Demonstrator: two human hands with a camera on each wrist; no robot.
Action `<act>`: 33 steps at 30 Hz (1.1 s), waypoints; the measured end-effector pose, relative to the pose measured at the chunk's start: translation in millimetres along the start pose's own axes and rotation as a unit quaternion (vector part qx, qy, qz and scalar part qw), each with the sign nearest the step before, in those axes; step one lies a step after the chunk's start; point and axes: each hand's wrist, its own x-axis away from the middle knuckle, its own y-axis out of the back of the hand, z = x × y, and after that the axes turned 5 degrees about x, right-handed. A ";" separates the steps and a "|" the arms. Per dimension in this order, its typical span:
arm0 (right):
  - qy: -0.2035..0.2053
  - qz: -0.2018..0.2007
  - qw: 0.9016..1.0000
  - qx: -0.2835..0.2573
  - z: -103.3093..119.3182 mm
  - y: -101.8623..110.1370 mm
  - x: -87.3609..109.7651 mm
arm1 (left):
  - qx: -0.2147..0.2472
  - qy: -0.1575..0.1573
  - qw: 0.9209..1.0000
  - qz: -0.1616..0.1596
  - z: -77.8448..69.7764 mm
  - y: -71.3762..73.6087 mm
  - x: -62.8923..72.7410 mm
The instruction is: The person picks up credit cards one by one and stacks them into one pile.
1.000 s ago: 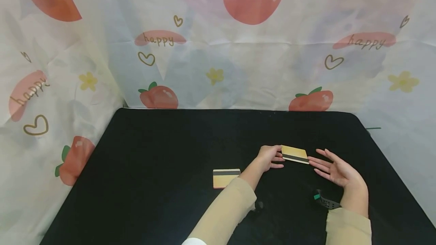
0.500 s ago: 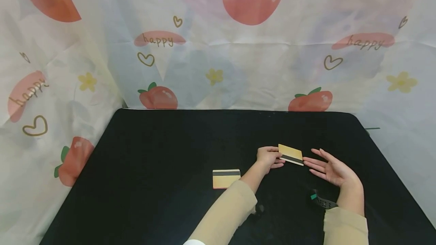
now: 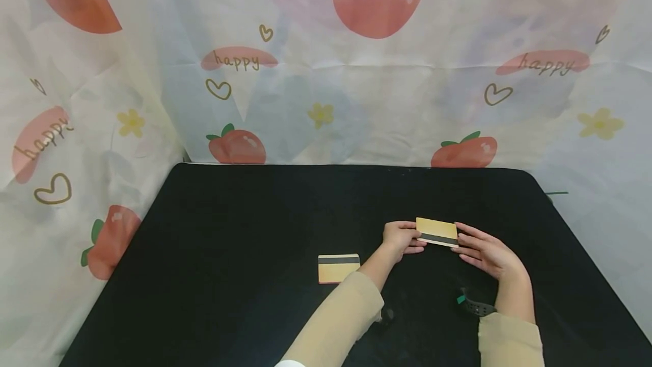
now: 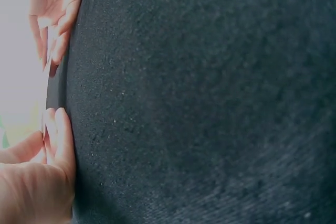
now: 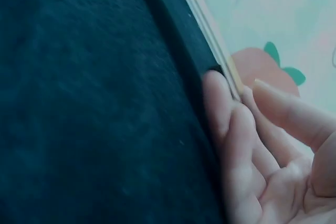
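In the head view my left hand pinches the left end of a yellow bank card with a dark magnetic stripe. The card is held just above the black table, seen edge-on in the right wrist view. My right hand is at the card's right end. In the right wrist view its fingers reach under the card's end, with the thumb apart from the card. A second yellow card, stripe at its far side, lies on the table left of my left forearm, which slightly overlaps its corner.
The black table runs back to a printed cloth with fruit, hearts and "happy" lettering. The cloth also hangs along the left side. A dark strap is on my right wrist.
My right hand has moved left, its fingers and thumb coming round the card's right end. The held card first shifted a little left and tilted, then levelled out. The lying card stayed put.
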 end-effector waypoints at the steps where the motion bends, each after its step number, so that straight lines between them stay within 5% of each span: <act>1: -0.003 -0.010 1.000 0.008 0.6 -2.2 -0.4 | 0.000 0.000 1.000 0.000 0.2 0.2 -0.3; 15: -0.019 -0.076 0.997 0.016 2.0 -10.6 -3.2 | 0.008 -0.009 0.999 0.039 1.0 5.7 -1.8; 25: -0.007 -0.077 0.997 0.010 1.7 -15.2 0.0 | 0.013 -0.039 0.995 0.094 2.0 15.2 -3.9; 33: 0.014 -0.074 0.997 0.006 3.8 -24.2 6.7 | 0.003 -0.052 0.994 0.092 -1.9 21.0 1.1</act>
